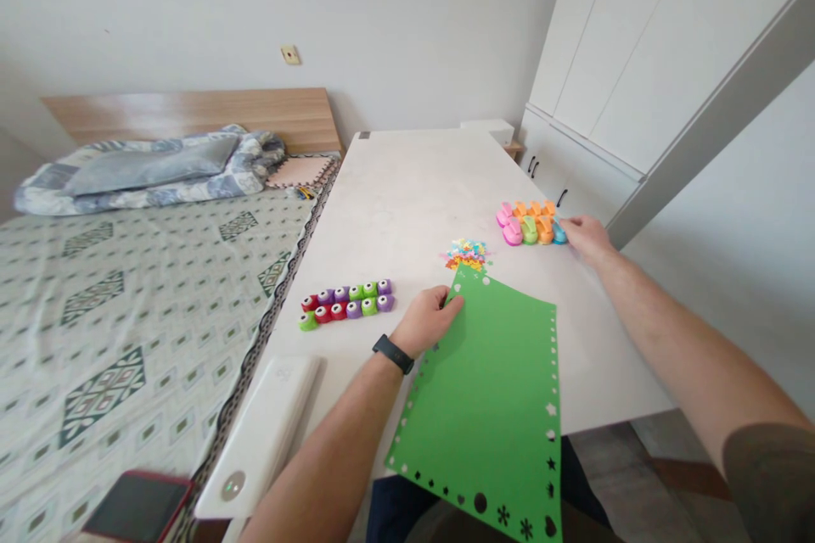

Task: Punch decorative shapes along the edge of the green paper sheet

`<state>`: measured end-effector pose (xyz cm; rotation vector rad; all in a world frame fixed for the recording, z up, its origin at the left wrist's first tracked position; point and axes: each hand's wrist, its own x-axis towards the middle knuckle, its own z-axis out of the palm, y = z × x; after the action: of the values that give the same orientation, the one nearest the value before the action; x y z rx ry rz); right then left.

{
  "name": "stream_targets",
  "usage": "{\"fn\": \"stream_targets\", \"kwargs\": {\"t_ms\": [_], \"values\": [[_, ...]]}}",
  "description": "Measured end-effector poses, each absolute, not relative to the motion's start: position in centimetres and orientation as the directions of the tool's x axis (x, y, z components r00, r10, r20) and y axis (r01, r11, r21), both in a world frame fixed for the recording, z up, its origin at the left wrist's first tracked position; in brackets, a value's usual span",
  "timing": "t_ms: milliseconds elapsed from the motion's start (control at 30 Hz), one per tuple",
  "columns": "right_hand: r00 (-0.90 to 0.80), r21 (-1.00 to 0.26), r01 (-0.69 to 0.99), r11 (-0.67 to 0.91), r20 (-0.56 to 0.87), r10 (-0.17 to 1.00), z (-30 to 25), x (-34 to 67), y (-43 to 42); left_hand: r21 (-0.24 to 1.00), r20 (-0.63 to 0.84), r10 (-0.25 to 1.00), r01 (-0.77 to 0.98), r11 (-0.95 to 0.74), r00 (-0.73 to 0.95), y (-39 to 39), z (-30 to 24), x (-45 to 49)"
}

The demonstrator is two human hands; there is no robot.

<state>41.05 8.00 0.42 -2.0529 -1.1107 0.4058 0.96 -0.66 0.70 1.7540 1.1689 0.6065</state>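
My left hand (428, 322) pinches the left edge of a green sheet of paper (493, 390), which has small shapes punched along its edges. The sheet's near end hangs past the table edge over my lap. Off to the right, my right hand (587, 237) has its fingers at a blue craft punch (559, 232), the end one in a cluster of pink, orange and green craft punches (528, 227). Whether it grips the punch firmly is hard to see. Just beyond the sheet's far edge lies a pile of colourful paper cutouts (468, 254).
Small red, purple and green punches (347, 303) stand in two rows on the white table (413, 187), left of my left hand. A long white device (261, 433) lies along the left edge. A dark tablet (137, 505) rests beside the bed (127, 314). White cabinets (611, 51) stand right.
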Motion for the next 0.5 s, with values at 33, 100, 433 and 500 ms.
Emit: {"fn": "stream_targets", "kwargs": {"t_ms": [33, 100, 433, 500], "values": [[0.599, -0.721, 0.589, -0.364, 0.087, 0.796, 0.1, 41.2, 8.0, 0.883, -0.081, 0.899, 0.449, -0.134, 0.430, -0.7, 0.7, 1.0], [0.651, -0.676, 0.606, -0.419, 0.119, 0.750, -0.4, 41.2, 8.0, 0.883, -0.080, 0.900, 0.449, -0.136, 0.429, -0.7, 0.7, 0.9], [0.653, -0.563, 0.671, -0.483, 0.139, 0.744, -1.6, 41.0, 8.3, 0.884, -0.063, 0.903, 0.444, -0.146, 0.424, -0.6, 0.0, 0.9], [0.640, -0.581, 0.677, -0.452, 0.163, 0.751, -1.6, 41.0, 7.9, 0.880, -0.054, 0.908, 0.449, -0.153, 0.415, -0.6, -0.2, 0.8]]}}
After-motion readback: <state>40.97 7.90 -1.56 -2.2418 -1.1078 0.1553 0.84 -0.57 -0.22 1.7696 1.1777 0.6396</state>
